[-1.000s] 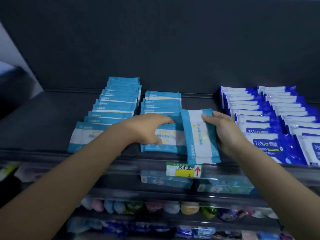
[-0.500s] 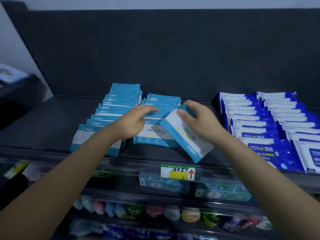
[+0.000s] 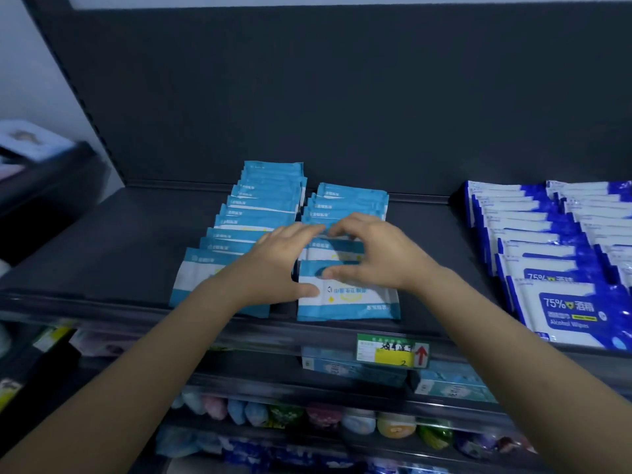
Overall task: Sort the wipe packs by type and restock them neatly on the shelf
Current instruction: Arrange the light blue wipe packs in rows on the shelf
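Wipe pack (image 3: 355,299) lies flat at 6 o'clock on shelf (image 3: 102,251), fronting rt light-blue row (image 3: 352,200). L hand (image 3: 277,265): fingers straight, thumb pressing pack's 9 o'clock edge. R hand (image 3: 379,254) arches over; pinching or not, can't tell. Step prob. squaring row; next needs a clean let-go w/o nudging packs at 12.

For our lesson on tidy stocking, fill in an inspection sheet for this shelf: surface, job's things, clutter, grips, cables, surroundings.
Surface: dark grey metal shelf, packs lying in overlapping rows.
Job's things: two rows of light-blue and white flat plastic wipe packs; to their right, across a gap, two rows of dark-blue and white alcohol wipe packs.
Clutter: nothing seen.
Grips: left hand, fingers straight, thumb resting on the front pack of the right light-blue row; right hand curled over the second pack behind it, pinching it.
Cables: nothing seen.
Surroundings: green and yellow price tag on the shelf edge; coloured goods on lower shelves; dark back panel.
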`<action>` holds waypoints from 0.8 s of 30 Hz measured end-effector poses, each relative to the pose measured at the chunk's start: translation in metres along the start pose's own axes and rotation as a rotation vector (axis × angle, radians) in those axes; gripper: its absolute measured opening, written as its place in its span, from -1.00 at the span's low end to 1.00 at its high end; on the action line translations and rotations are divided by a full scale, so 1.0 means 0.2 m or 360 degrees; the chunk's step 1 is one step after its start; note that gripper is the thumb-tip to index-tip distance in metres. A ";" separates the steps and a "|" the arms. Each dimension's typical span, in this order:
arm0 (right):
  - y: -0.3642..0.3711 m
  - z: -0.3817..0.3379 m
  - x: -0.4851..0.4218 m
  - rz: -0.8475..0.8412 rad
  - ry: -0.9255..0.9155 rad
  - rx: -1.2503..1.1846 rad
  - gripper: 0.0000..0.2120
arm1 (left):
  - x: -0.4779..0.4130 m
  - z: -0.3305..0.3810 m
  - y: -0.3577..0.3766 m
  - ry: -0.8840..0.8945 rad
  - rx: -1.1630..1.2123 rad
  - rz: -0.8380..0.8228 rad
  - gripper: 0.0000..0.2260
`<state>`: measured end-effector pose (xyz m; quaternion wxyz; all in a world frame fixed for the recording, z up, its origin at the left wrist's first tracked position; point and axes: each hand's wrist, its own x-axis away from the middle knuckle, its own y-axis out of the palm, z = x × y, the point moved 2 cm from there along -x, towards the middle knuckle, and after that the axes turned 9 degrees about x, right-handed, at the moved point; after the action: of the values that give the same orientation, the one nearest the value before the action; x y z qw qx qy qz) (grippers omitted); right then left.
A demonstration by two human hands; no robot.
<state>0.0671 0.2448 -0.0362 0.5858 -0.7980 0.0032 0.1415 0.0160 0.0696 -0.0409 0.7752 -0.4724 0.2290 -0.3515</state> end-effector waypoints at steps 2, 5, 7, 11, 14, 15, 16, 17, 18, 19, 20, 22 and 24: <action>-0.02 0.06 0.06 -0.0059 0.0012 0.0085 -0.37 | -0.01 -0.01 0.01 0.0049 -0.0088 -0.0062 -0.18; -0.01 0.11 0.16 -0.0266 0.0098 0.0286 -0.21 | -0.05 -0.01 0.01 0.0082 -0.0222 -0.0152 -0.07; 0.00 0.10 0.18 -0.0238 0.0172 0.0273 -0.15 | -0.08 0.00 0.00 0.0103 -0.0306 -0.0209 -0.05; 0.03 0.05 0.17 -0.0106 0.0245 0.0269 -0.13 | -0.14 0.01 -0.04 0.0035 -0.0341 -0.0314 0.00; 0.04 0.02 0.16 -0.0081 0.0338 0.0313 -0.08 | -0.17 0.01 -0.05 0.0001 -0.0318 -0.0394 0.03; 0.04 0.02 0.16 -0.0088 0.0383 0.0303 -0.03 | -0.17 0.01 -0.05 -0.0018 -0.0271 -0.0433 0.04; 0.04 0.01 0.16 -0.0095 0.0429 0.0280 0.02 | -0.17 0.00 -0.04 -0.0035 -0.0221 -0.0477 0.06; 0.04 0.01 0.16 -0.0099 0.0464 0.0255 0.06 | -0.18 0.00 -0.04 -0.0043 -0.0181 -0.0516 0.07; 0.05 0.01 0.16 -0.0100 0.0485 0.0247 0.09 | -0.18 -0.01 -0.04 -0.0039 -0.0151 -0.0536 0.08; 0.05 0.01 0.15 -0.0101 0.0498 0.0251 0.11 | -0.18 -0.01 -0.04 -0.0028 -0.0127 -0.0539 0.07; 0.06 0.01 0.15 -0.0095 0.0503 0.0254 0.12 | -0.19 -0.02 -0.04 -0.0015 -0.0103 -0.0526 0.07; 0.08 0.01 0.14 -0.0098 0.0512 0.0240 0.15 | -0.19 -0.03 -0.04 0.0020 -0.0093 -0.0480 0.06; 0.08 0.00 0.13 -0.0084 0.0518 0.0153 0.18 | -0.20 -0.04 -0.05 0.0086 -0.0144 -0.0417 0.04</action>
<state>0.0888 0.2446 -0.0580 0.6186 -0.7812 0.0837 -0.0053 -0.0179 0.0930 -0.0348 0.6941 -0.5232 0.2018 -0.4515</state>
